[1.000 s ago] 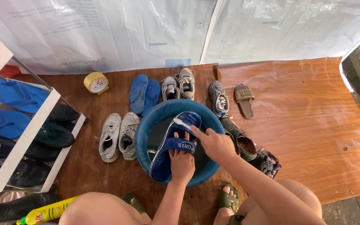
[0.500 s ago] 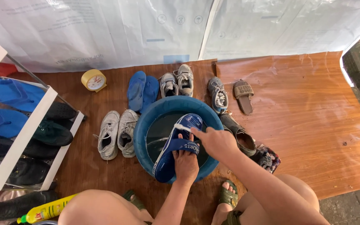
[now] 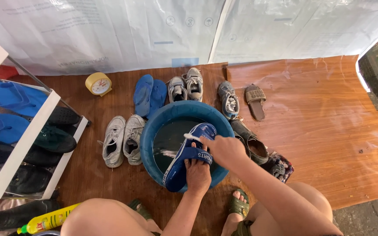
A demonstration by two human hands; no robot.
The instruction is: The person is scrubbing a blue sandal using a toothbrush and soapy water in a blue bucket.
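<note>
Nearest the camera, bare knees and green sandals (image 3: 240,202) at the near edge of the brown floor mat (image 3: 329,131), with a yellow bottle (image 3: 49,220) lying to the near left. Above the near rim of the blue basin (image 3: 154,126), left hand (image 3: 197,175) closed around the heel part of a blue slide sandal (image 3: 189,155), fingers curled over its strap, holding it tilted over the dark water. Right hand (image 3: 224,149) clenched on a small brush (image 3: 192,137), white head pressed on the toe end of the same sandal. Judging by this, scrubbing in progress on one piece only; not possible to tell how clean it is already. Around the basin, many pairs apparently waiting: white sneakers (image 3: 121,140) just beside the left wall, brown slip-ons (image 3: 252,144) at the right, blue flip-flops (image 3: 148,94), grey sneakers (image 3: 187,85) and a brown sandal (image 3: 255,98) beyond the far rim. Yellow alarm clock (image 3: 98,83) near the far left edge of the mat, shoe rack (image 3: 18,135) with dark shoes at the left, white plastic sheet (image 3: 154,26) behind.
</note>
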